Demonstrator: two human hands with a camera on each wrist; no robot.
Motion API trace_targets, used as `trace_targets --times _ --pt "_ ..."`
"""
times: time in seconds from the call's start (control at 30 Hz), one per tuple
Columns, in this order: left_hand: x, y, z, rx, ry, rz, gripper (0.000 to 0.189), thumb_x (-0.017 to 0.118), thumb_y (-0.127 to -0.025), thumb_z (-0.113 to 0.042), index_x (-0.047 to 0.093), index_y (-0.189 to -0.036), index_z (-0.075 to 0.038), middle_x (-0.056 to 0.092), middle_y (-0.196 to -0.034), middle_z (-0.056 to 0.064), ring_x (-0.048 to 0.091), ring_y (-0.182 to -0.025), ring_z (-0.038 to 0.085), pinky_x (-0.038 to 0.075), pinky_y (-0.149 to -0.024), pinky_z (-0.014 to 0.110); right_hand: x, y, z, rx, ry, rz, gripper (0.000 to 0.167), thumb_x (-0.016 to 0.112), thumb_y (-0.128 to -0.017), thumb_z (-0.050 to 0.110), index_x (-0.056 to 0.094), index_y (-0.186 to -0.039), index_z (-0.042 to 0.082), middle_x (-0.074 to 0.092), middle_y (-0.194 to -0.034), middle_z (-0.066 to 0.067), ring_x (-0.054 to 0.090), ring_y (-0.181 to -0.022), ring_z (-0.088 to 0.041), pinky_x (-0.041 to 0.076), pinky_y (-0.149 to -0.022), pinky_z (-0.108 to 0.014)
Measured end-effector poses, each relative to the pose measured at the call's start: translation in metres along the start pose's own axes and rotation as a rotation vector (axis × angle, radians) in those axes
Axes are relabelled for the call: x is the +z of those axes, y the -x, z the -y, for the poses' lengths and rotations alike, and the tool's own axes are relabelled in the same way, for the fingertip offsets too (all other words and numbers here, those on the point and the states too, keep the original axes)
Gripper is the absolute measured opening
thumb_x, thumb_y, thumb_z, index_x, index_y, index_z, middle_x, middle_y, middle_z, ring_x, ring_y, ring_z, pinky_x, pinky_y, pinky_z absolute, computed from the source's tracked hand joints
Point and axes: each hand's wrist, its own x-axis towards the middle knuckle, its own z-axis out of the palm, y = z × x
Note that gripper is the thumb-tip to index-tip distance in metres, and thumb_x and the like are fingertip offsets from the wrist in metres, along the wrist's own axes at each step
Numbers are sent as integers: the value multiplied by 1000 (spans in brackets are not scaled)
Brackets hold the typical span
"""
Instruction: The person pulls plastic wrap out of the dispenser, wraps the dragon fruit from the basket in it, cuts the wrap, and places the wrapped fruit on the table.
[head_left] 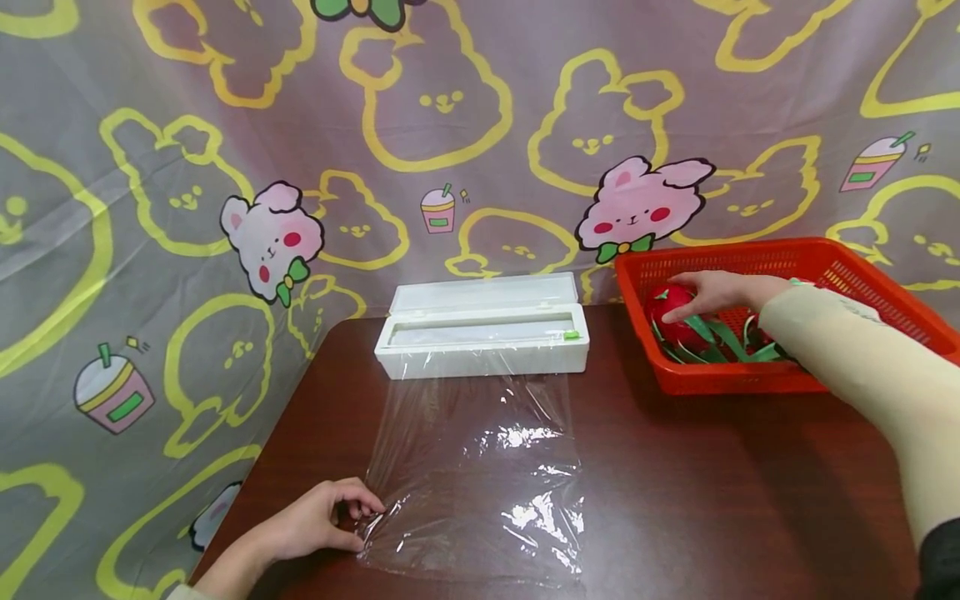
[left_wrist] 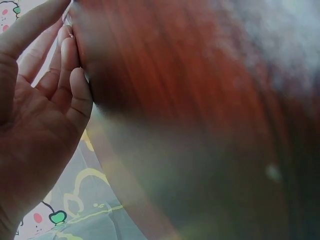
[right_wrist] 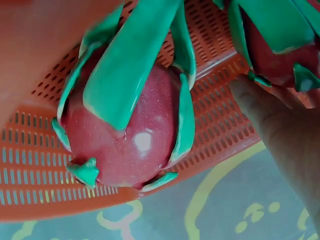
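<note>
My left hand [head_left: 315,521] pinches the near left corner of a sheet of clear plastic wrap [head_left: 480,500] between thumb and fingers. The sheet runs out of a white wrap dispenser [head_left: 480,360] whose lid stands raised, and it lies over the table. Over the red basket [head_left: 735,380], my right hand [head_left: 712,295] grips a dragon fruit [head_left: 678,335] at the left end, thumb on the near side. In the right wrist view that fruit [right_wrist: 295,65] is partly cut off at the edge. Another dragon fruit [right_wrist: 135,145] with green leaf-like scales lies beside it.
A small green slider [head_left: 572,335] sits at the dispenser's right end. The dark brown table [head_left: 675,500] has its left edge near my left hand. Behind it hangs a grey cloth [head_left: 480,108] with yellow rabbit outlines.
</note>
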Motion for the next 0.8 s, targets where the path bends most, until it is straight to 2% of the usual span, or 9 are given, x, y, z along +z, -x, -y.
trace_targets --times 0.1,0.23,0.37,0.5,0.67,0.8 --pt "0 0 0 -8 -6 -2 35 84 -74 -17 70 -105 -12 60 -86 -1 54 -77 14 46 -57 25 2 -3 -1 2 -19 46 103 75 -79 51 22 -147 -6 37 -132 -37 38 -115 -50 44 -91 -58" --pt "0 0 -1 -6 0 -2 34 84 -74 -17 70 -105 -11 59 -85 0 54 -77 16 46 -57 25 5 -7 -3 0 -10 88 108 77 -76 52 17 -149 -1 36 -132 -37 35 -118 -53 46 -89 -57" --pt "1 -1 -2 -10 15 4 34 84 -75 -17 70 -105 -10 59 -85 2 54 -78 16 46 -58 25 5 -12 -7 -22 13 87 112 81 -70 54 20 -147 0 39 -129 -35 36 -117 -53 48 -87 -57" --pt "2 -2 -2 -7 8 2 34 84 -74 -16 70 -105 -10 59 -85 1 55 -77 15 46 -59 25 4 -17 -14 -74 12 88 105 83 -69 51 25 -142 1 43 -120 -33 41 -109 -51 52 -80 -52" --pt "2 -3 -1 -2 -5 4 35 84 -74 -16 70 -105 -10 60 -85 0 55 -77 13 46 -59 25 -2 -9 -9 -87 13 25 96 84 -72 42 28 -139 1 46 -117 -31 47 -104 -49 53 -77 -51" --pt "-1 -2 -3 -30 -7 15 34 84 -74 -17 70 -104 -10 58 -84 -2 54 -77 13 46 -59 25 -7 5 -2 -73 2 -53 96 83 -74 40 27 -140 -1 46 -120 -31 47 -106 -49 52 -78 -53"
